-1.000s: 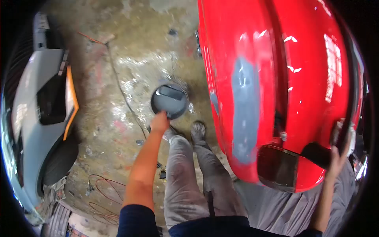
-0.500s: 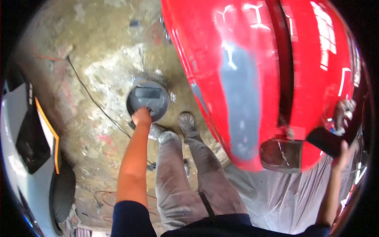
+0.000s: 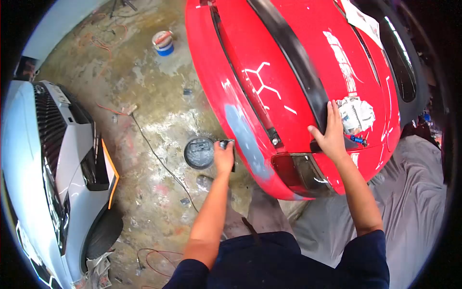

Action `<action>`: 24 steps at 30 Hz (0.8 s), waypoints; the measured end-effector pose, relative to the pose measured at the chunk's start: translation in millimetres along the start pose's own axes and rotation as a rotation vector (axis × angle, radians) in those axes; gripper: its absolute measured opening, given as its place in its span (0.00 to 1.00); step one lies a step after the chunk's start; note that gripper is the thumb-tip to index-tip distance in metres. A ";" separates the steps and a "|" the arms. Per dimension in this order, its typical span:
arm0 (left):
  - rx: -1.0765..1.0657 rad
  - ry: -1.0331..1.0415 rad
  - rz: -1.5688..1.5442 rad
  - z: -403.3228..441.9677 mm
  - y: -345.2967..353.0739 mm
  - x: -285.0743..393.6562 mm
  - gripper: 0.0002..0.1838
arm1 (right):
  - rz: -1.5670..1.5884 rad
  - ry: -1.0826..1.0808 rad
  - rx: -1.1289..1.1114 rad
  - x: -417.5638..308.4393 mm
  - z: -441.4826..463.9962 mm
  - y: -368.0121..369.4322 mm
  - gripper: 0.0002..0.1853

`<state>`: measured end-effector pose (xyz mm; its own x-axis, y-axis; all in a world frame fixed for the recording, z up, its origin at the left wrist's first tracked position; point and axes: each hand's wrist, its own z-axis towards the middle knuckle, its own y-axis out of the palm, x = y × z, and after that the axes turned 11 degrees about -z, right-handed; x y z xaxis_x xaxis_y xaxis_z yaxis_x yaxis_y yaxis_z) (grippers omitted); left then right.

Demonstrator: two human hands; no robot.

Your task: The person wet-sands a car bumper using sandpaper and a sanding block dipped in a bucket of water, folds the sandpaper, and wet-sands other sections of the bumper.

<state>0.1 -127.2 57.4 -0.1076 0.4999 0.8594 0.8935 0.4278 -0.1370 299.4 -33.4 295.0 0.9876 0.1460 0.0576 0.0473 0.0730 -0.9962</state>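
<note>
On red bodywork (image 3: 250, 48), curved black strip (image 3: 295, 49)

Worn on the person's head, the camera is facing forward and steeply down, catching the dark shirt (image 3: 274, 262) along the bottom of the view. It is hanging nearest the shirt, with the left hand (image 3: 223, 156) and right hand (image 3: 332, 132) showing farther out and the floor (image 3: 144, 197) lying well below. Its wide, rounding lens is spanning from the pale car (image 3: 75, 149) along the floor's left edge to the red car (image 3: 274, 72), seen from above.
</note>
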 end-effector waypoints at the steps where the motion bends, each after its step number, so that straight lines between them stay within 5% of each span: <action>1: -0.015 -0.049 -0.004 -6.4 13.4 24.7 0.23 | 0.016 -0.102 0.068 -7.9 7.8 -13.6 0.53; 5: 0.086 0.145 0.049 18.8 68.4 37.7 0.22 | 0.052 -0.199 0.135 -39.1 88.2 -18.7 0.56; 9: 0.283 0.264 0.242 37.2 96.5 48.3 0.23 | -0.089 -0.086 -0.082 -81.0 163.1 -13.6 0.57; 13: 0.353 0.194 0.288 28.1 107.0 66.6 0.22 | -0.114 -0.159 -0.163 -76.7 175.8 -22.7 0.57; 18: 0.451 0.066 0.399 19.6 105.6 69.8 0.29 | 0.051 -0.176 0.009 -76.1 178.3 -9.4 0.54; 24: 0.437 -0.028 0.348 12.9 102.1 77.3 0.31 | 0.037 -0.140 -0.127 -79.9 178.8 -19.8 0.54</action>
<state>77.4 -35.1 103.5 0.1446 0.6843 0.7147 0.6152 0.5035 -0.6066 192.8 129.9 321.8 0.9589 0.2829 0.0203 0.0384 -0.0584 -0.9976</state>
